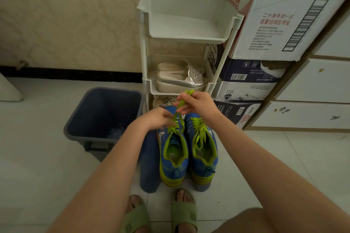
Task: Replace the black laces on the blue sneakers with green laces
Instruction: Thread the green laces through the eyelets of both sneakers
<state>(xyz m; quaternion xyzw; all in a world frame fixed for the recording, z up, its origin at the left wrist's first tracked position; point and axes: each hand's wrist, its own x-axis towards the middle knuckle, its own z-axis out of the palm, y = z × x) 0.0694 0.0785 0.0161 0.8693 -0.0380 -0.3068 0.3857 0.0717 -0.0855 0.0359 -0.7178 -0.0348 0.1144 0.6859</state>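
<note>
Two blue sneakers with yellow-green trim stand side by side on the floor, heels toward me. The right sneaker (pixel 203 149) is threaded with a green lace that lies loose over its tongue. The left sneaker (pixel 173 155) also carries a green lace (pixel 179 117), whose ends run up from its front eyelets. My right hand (pixel 197 105) pinches those ends and holds them raised above the toe. My left hand (pixel 158 118) lies on the front of the left sneaker, fingers curled at the lace there. No black lace is visible.
A dark blue bin (pixel 103 117) stands left of the sneakers. Behind them is a white plastic rack (pixel 186 30) holding silver shoes (pixel 181 79). Stacked cardboard boxes (pixel 265 47) and white drawers (pixel 312 115) fill the right. My feet in green slippers (pixel 183 212) are at the bottom.
</note>
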